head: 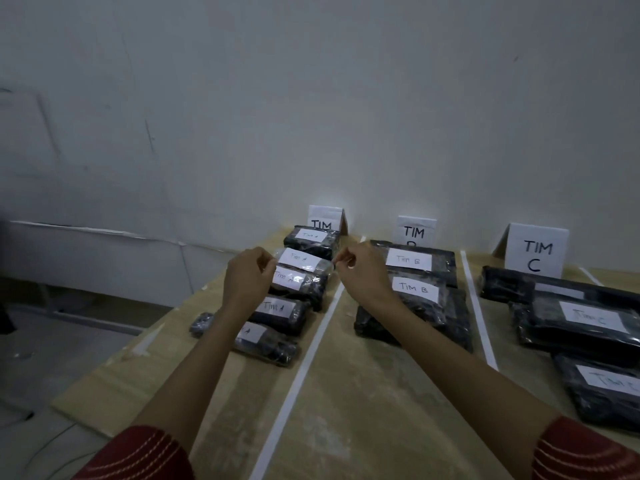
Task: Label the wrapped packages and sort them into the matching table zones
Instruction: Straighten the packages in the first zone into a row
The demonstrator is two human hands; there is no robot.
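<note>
Over the Tim A lane [242,393], left hand [247,275] and right hand [360,271] pinch the ends of a labelled package [304,261]; rest looks mostly sorted tbh.

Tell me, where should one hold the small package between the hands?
By its two short ends, one from each side, as the left hand and right hand pinch it: the package is long and narrow, and this grip leaves its label uncovered.

Letter on the leftmost sign [325,214] — behind the far package [311,242]
</note>
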